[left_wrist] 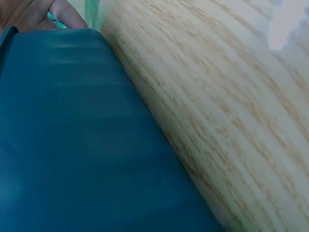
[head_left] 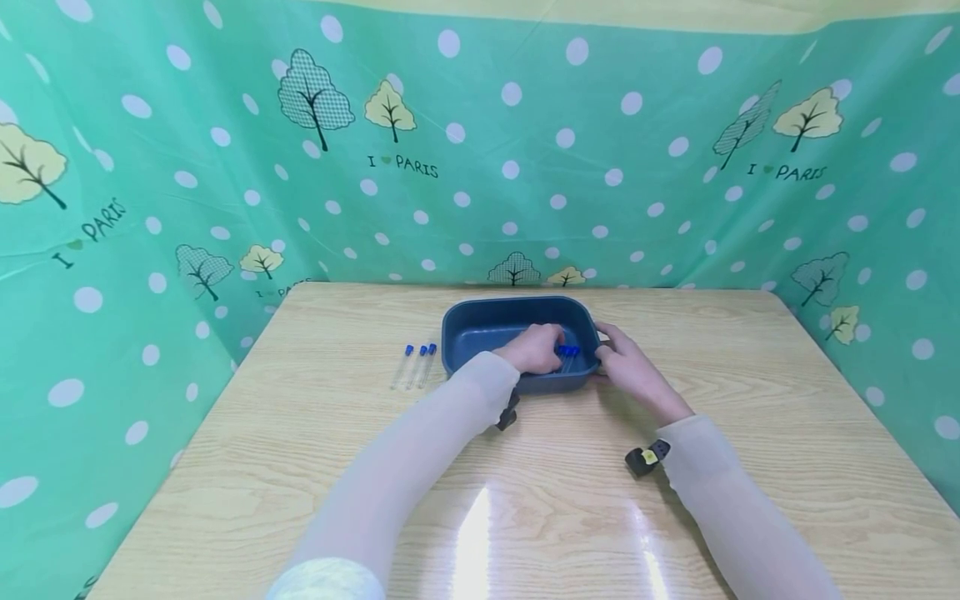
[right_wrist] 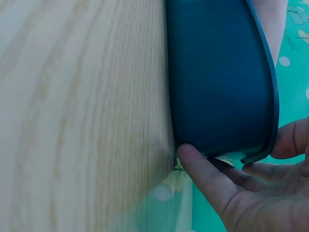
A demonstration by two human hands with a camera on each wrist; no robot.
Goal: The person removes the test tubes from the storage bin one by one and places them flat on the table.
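From left to right on the worktop [head_left: 555, 500]: three blue-capped clear tubes [head_left: 417, 369] lie flat, a little apart from the left end of a dark blue bin [head_left: 555, 384]. At the centre, the left hand [head_left: 536, 348] reaches over the bin's near wall into its right half, fingers bent down beside the tubes inside the bin [head_left: 570, 360]; at least two blue caps show there. Whether this hand grasps a tube or has released it cannot be told — the fingers hide the contact. Farther right, the right hand [head_left: 632, 362] grasps the bin's right end, one digit at the rim and others against the outer wall.

Possible faults, in the same order: the loose tubes could roll if the left sleeve [head_left: 412, 467] brushed them; the tubes in the bin could scatter or cross if the left hand caught a cap on lifting; the bin could slide or tip if the right hand pulled unevenly.

Orientation: the loose tubes lie nearly parallel, caps toward the polka-dot curtain [head_left: 510, 200], long axes slanting from near left to far right. The bin's long axis runs left to right — its inner tubes lie across it, caps likewise farther from the person.
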